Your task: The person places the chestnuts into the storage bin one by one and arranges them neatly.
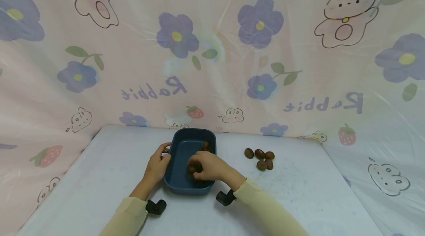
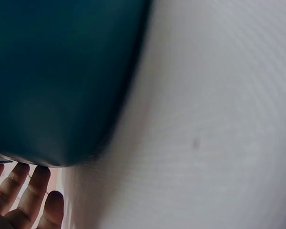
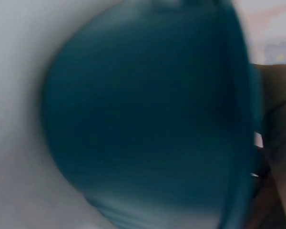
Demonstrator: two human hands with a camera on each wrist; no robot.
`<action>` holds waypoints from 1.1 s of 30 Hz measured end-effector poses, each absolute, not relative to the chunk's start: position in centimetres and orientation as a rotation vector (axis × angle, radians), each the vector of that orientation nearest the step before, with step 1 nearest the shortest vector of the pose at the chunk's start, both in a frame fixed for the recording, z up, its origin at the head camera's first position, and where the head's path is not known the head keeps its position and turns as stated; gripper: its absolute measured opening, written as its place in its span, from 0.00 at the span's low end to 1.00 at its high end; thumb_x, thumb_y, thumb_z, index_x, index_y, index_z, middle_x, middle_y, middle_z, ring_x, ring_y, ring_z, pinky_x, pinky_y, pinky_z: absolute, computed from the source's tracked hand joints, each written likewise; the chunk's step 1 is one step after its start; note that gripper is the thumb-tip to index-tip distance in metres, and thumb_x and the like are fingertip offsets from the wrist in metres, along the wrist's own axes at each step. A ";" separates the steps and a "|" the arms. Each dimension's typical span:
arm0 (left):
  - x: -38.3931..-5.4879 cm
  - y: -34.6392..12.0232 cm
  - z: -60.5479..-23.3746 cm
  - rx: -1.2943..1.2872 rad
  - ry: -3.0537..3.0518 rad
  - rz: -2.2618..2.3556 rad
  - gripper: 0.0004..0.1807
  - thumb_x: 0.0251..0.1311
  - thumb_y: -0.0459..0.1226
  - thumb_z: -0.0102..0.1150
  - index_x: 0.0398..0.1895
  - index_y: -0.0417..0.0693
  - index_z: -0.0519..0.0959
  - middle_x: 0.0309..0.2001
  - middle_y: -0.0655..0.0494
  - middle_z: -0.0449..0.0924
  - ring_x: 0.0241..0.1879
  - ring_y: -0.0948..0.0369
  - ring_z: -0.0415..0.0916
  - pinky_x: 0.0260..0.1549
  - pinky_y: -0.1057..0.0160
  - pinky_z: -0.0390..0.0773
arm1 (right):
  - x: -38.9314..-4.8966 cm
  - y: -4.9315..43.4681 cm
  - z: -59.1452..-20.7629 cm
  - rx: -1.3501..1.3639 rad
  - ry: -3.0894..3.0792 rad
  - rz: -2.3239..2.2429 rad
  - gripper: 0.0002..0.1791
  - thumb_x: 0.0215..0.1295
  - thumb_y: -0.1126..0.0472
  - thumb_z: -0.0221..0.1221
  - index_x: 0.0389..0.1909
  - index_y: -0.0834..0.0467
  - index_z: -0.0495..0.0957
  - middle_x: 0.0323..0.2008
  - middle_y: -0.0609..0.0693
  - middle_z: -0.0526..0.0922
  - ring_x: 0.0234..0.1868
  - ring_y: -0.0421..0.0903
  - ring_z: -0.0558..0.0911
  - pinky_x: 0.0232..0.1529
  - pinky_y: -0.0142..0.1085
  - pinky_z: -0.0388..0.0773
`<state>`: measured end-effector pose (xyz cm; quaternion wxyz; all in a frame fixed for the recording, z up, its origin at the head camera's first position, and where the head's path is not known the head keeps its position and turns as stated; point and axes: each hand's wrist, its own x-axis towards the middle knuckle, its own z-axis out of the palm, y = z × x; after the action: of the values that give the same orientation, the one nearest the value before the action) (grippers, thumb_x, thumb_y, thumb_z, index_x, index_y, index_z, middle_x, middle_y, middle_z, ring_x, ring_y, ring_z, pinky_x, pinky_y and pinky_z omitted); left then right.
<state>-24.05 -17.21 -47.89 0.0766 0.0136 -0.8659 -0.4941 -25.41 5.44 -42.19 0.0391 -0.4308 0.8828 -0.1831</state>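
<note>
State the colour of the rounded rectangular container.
The rounded rectangular container is dark blue, showing best in the head view.

A pale pink sheet (image 1: 216,66) (flower-printed) hangs behind the white table (image 1: 305,184).

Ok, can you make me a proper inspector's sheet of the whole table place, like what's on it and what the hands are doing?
Surface: white tabletop, with faint specks toward the right.
Job's things: blue tub in the middle; five brown nut-like pieces lie grouped to its right. At least one loose piece shows inside; more may be hidden.
Clutter: nothing seen.
Left hand: touches the tub's left side.
Right hand: holds a brown piece over or in the tub; its height is unclear.
Cables: nothing seen.
Surroundings: pale curtain behind, printed with flowers, rabbits, strawberries and "Rabbit" backwards.
</note>
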 end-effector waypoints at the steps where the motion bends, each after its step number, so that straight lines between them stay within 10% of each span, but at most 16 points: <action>1: -24.0 -17.2 -47.8 0.042 -2.598 -1.480 0.25 0.64 0.39 0.43 0.66 0.56 0.67 0.57 0.49 0.76 0.40 0.58 0.76 0.37 0.61 0.72 | -25.4 5.2 -42.4 -1.315 2.704 -0.546 0.19 0.55 0.56 0.66 0.49 0.50 0.80 0.41 0.44 0.81 0.38 0.35 0.74 0.42 0.27 0.74; 33: -24.0 -17.1 -47.8 0.048 -2.583 -1.521 0.25 0.65 0.38 0.43 0.66 0.56 0.67 0.56 0.48 0.76 0.40 0.57 0.77 0.37 0.61 0.72 | -25.5 3.2 -44.3 -1.361 2.771 -0.145 0.18 0.53 0.52 0.68 0.47 0.47 0.82 0.39 0.41 0.82 0.40 0.36 0.77 0.44 0.29 0.75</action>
<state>-23.96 -17.08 -47.83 0.0719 0.0159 -0.8593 -0.5061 -25.55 3.24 -44.32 0.0252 -0.4402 0.8963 -0.0470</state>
